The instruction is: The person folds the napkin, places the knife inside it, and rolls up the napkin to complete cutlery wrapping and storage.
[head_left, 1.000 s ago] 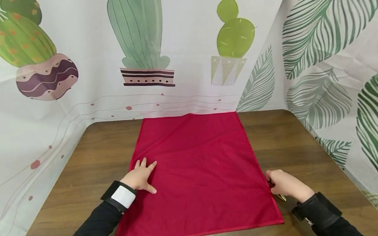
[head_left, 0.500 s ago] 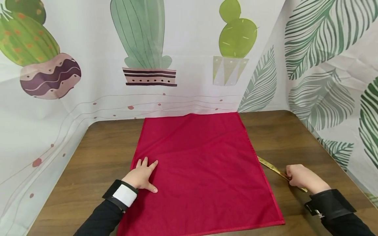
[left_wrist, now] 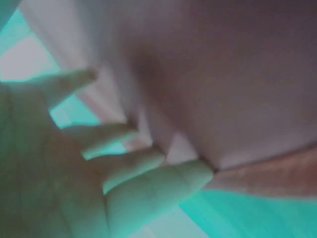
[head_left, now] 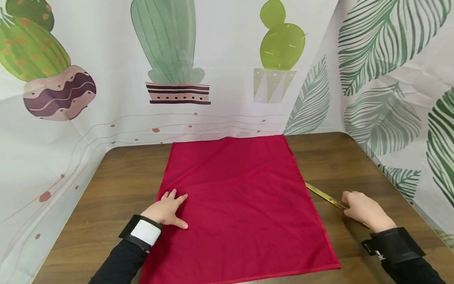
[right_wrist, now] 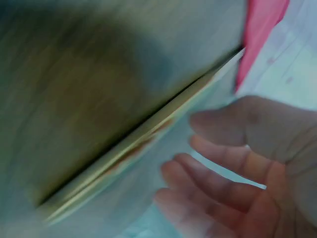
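A red cloth lies spread on the wooden table. My left hand rests on its left side, fingers spread. In the left wrist view that hand touches the cloth's edge, and the picture is blurred with odd colours. To the right of the cloth lies a long, slim gold metal utensil, looking like tongs, its far tip at the cloth's edge. My right hand is over its near end. The right wrist view shows this hand's loosely curled fingers apart from the gold utensil.
The wooden table has rounded far corners. White fabric printed with cacti and leaves hangs behind it and along its sides. Black bands circle both wrists, the left one with a white patch.
My right hand has moved right, drawing most of the gold utensil out from under the cloth's right edge, and has since loosened from it. My left hand stays on the cloth.
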Available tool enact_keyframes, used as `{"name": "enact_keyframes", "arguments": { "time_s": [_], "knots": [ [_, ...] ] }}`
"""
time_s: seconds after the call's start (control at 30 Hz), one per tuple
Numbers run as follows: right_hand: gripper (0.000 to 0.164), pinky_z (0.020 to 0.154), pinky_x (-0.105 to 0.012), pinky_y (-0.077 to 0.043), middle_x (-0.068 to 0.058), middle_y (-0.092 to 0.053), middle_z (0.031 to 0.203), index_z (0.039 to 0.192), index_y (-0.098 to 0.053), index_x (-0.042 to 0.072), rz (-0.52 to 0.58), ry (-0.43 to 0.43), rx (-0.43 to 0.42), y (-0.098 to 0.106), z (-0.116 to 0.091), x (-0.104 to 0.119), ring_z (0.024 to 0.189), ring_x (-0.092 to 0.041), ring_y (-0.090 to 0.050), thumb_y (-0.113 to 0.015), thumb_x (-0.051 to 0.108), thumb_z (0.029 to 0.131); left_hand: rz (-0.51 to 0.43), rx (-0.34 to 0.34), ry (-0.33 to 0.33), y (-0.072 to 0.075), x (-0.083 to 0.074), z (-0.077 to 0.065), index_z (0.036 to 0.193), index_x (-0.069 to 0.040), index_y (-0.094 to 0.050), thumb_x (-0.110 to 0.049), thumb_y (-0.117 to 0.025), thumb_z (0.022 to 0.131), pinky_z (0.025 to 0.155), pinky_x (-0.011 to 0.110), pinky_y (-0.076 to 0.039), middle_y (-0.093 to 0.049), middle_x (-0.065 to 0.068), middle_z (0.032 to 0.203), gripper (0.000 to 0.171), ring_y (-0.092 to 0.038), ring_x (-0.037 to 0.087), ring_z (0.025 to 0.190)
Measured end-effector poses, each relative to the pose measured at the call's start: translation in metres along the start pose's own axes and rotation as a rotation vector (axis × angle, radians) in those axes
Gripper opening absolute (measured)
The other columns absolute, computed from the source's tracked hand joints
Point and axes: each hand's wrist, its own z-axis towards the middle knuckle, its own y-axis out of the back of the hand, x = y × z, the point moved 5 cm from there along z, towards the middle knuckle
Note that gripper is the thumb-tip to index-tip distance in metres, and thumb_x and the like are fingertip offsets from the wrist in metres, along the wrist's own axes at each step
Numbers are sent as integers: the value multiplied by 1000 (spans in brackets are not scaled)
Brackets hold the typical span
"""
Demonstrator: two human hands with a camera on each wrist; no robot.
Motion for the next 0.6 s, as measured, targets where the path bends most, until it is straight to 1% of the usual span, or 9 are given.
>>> {"name": "enact_keyframes", "arguments": {
  "time_s": [0.07,0.13,0.2,0.23,0.27,0.33,0.43,0.53,0.6],
  "knots": [
    [19,52,-36,-41,-3,-52,70,74,-52,4,-18,50,-73,4,2,24,62,-20,-51,-65,3,60,3,-58,-53,9,5,2,118,5,-50,-36,-73,68,87,52,-36,-42,31,120,69,-38,47,110],
    [20,55,-36,-44,-3,-53,74,78,-55,6,-18,157,-115,4,3,53,66,-20,-54,-68,7,62,20,-135,-96,20,11,6,114,7,-53,-30,-70,73,87,48,-37,-47,27,114,58,-44,41,106],
    [27,59,-34,-46,-2,-54,81,84,-58,6,-19,277,-100,-1,2,81,72,-20,-56,-72,14,63,40,-185,-100,29,17,12,114,9,-51,-24,-69,75,88,45,-37,-48,26,114,54,-45,39,107],
    [30,61,-33,-46,-1,-53,84,88,-59,7,-15,327,-71,-4,0,93,75,-20,-56,-74,18,64,54,-191,-91,31,21,15,116,10,-49,-23,-69,75,89,45,-36,-46,27,117,56,-44,39,109],
    [34,62,-32,-46,0,-52,85,90,-59,7,-9,370,-40,-8,-2,104,76,-20,-55,-75,20,63,63,-179,-76,32,24,18,118,11,-47,-23,-69,75,90,46,-35,-43,28,120,59,-41,39,112],
    [42,64,-32,-46,-1,-50,89,95,-59,6,0,423,22,-17,-6,119,80,-22,-53,-77,25,62,58,-116,-34,31,30,25,122,13,-41,-26,-67,77,94,46,-31,-37,30,127,65,-34,40,119],
    [54,62,-31,-46,-4,-48,93,103,-56,4,3,418,98,-28,-12,129,81,-24,-49,-79,28,59,67,-20,15,24,38,29,124,14,-38,-30,-59,83,96,46,-28,-33,31,131,64,-28,39,123],
    [59,58,-30,-45,-6,-45,92,103,-53,3,-3,386,123,-35,-14,129,78,-23,-45,-80,30,57,106,0,39,21,43,26,121,14,-43,-25,-52,88,95,45,-30,-35,30,129,52,-31,38,122],
    [59,55,-30,-43,-6,-43,91,101,-52,4,-13,363,119,-37,-14,127,77,-23,-42,-80,31,56,148,-21,47,23,45,22,119,13,-46,-19,-53,87,93,44,-32,-39,29,127,45,-35,37,120]
  ]
}}
